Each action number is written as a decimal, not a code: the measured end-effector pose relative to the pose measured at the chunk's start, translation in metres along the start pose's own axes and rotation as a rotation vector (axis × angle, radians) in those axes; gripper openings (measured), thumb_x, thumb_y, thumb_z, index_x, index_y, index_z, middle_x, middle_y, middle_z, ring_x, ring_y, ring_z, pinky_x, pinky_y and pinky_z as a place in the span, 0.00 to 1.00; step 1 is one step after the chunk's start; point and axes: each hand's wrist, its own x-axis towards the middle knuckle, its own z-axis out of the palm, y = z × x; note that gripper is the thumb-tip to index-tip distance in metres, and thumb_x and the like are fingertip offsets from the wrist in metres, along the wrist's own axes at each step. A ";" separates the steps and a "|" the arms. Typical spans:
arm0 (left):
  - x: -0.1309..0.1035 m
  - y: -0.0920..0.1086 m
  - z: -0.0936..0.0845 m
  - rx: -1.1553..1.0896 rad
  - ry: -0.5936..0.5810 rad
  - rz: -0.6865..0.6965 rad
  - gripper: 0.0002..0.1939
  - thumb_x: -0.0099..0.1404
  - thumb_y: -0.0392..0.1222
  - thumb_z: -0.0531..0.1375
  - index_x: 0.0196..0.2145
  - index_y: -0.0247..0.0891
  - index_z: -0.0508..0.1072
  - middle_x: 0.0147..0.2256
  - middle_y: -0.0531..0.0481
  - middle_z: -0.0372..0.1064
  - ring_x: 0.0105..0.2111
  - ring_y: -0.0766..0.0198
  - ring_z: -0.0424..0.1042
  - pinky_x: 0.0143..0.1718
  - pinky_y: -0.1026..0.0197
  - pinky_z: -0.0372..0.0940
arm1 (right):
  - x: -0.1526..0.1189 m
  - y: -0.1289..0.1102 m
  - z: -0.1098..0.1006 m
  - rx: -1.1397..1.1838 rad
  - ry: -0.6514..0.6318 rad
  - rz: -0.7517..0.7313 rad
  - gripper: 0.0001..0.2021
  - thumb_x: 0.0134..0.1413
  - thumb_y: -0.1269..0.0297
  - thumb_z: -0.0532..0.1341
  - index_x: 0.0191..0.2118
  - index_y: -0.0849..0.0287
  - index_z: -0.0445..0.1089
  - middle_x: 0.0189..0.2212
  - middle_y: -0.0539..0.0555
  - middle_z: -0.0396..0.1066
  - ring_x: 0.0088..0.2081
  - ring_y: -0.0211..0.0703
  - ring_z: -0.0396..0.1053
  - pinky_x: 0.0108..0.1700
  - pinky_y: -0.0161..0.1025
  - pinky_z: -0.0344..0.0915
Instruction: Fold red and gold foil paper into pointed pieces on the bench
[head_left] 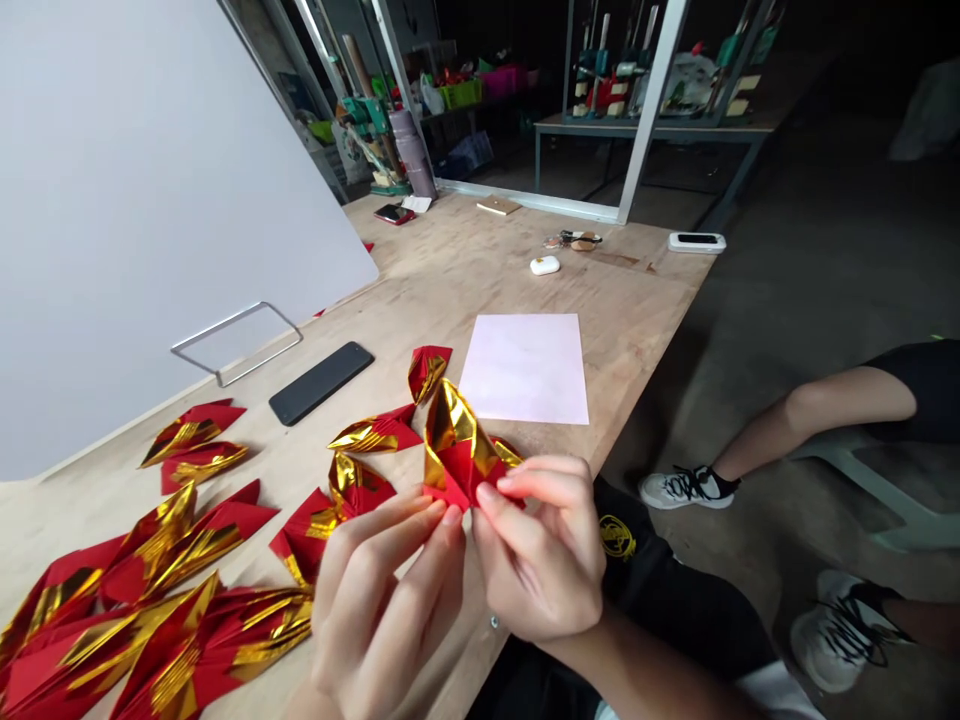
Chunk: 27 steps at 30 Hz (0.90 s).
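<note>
Between my two hands is a folded red and gold paper piece (457, 462), held up over the near edge of the table. My left hand (386, 600) pinches its lower left edge between thumb and fingertips. On the other side, my right hand (544, 545) grips the lower right edge the same way. The piece has a tall gold-lined peak and a red folded base. Several similar folded red and gold papers (202, 640) lie to the left, some overlapping. A smaller one (429, 372) rests just behind the held piece.
A pale pink sheet (525, 365) lies beyond my hands. A black phone (321, 383) and a wire stand (240, 340) by a white board (172, 200) are at left. Farther back are a white case (544, 265), keys (574, 240) and a bottle (412, 155). Another person's leg (817, 410) is at right.
</note>
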 end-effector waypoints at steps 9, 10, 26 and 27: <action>-0.004 0.007 0.007 0.023 -0.034 -0.088 0.28 0.54 0.22 0.70 0.52 0.38 0.77 0.39 0.42 0.77 0.39 0.52 0.78 0.37 0.52 0.78 | -0.003 0.007 0.002 -0.036 -0.027 -0.014 0.19 0.55 0.81 0.64 0.51 0.57 0.74 0.32 0.54 0.71 0.35 0.45 0.70 0.33 0.43 0.75; -0.004 0.007 0.007 0.023 -0.036 -0.089 0.28 0.54 0.22 0.70 0.52 0.37 0.77 0.39 0.42 0.77 0.40 0.51 0.78 0.37 0.51 0.78 | -0.004 0.007 0.003 -0.029 -0.036 -0.005 0.19 0.56 0.80 0.64 0.51 0.57 0.74 0.32 0.54 0.71 0.35 0.44 0.70 0.33 0.43 0.75; -0.001 0.002 0.015 -0.255 -0.055 -0.356 0.22 0.62 0.20 0.62 0.49 0.39 0.77 0.45 0.44 0.73 0.45 0.54 0.75 0.45 0.48 0.72 | -0.005 0.021 0.005 -0.080 -0.203 -0.055 0.16 0.56 0.79 0.62 0.50 0.63 0.73 0.34 0.58 0.74 0.37 0.47 0.70 0.38 0.44 0.75; 0.000 0.002 0.014 -0.260 -0.049 -0.374 0.21 0.62 0.20 0.62 0.48 0.39 0.77 0.45 0.44 0.73 0.45 0.55 0.75 0.45 0.49 0.72 | -0.005 0.019 0.005 -0.084 -0.206 -0.053 0.16 0.56 0.79 0.63 0.50 0.65 0.73 0.35 0.59 0.74 0.38 0.48 0.69 0.40 0.46 0.75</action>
